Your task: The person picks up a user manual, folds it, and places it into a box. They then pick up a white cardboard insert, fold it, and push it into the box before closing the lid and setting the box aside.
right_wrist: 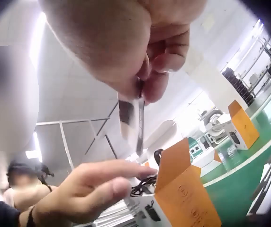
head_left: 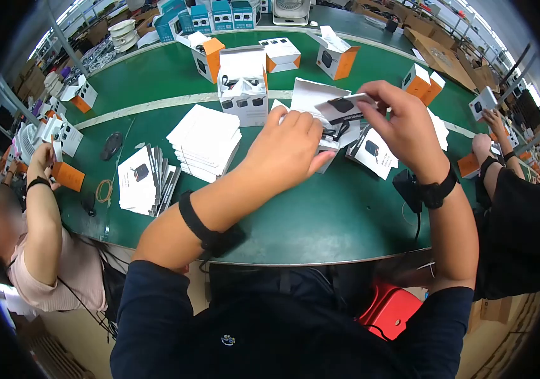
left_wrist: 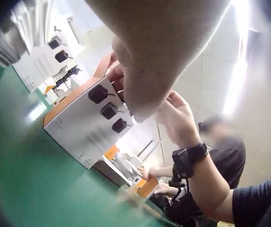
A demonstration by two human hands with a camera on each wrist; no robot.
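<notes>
A white-and-orange product box (left_wrist: 85, 130) with small black devices printed on its front stands lid up on the table before me. Over its open top is my left hand (head_left: 285, 148), fingers bent over the side edge and thumb by the front. A black cable (right_wrist: 147, 183) lies coiled in the box mouth beside those fingers. My right hand (head_left: 405, 123) pinches a thin user manual (head_left: 340, 110) between thumb and fingers, raised just above the box opening. The left fingertips are partly hidden in the head view.
A manual stack (head_left: 136, 180) and a pile of white sheets (head_left: 201, 142) lie left; more manuals (head_left: 374, 151) lie right of the box. Behind stands another open box (head_left: 244, 104) with cables. Further boxes (head_left: 338, 57) line the green table (head_left: 308, 221). People work on both sides.
</notes>
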